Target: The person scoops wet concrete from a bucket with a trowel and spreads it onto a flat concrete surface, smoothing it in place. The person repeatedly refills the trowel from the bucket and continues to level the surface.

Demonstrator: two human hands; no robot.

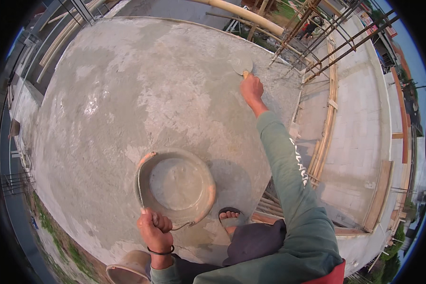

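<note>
My left hand (155,232) is closed round the wire handle of a bucket (208,182). Grey cement slurry (175,183) lies in its bottom, and its orange rim is smeared with cement. At the far right of the concrete slab (109,85), my outstretched right hand (252,89) grips the handle of a trowel (243,63). The blade rests flat against the wet surface and is partly coated grey, so its outline is faint. Around it the slab is patchy, with darker wet areas and paler dry ones.
My sandalled foot (229,217) stands right of the bucket. A second bucket (128,269) sits by my left forearm. Rusty rebar (312,52) rises at the far right corner, beside a bamboo pole (241,14). Past the slab's right edge are bamboo poles (330,109) and a block wall (359,118).
</note>
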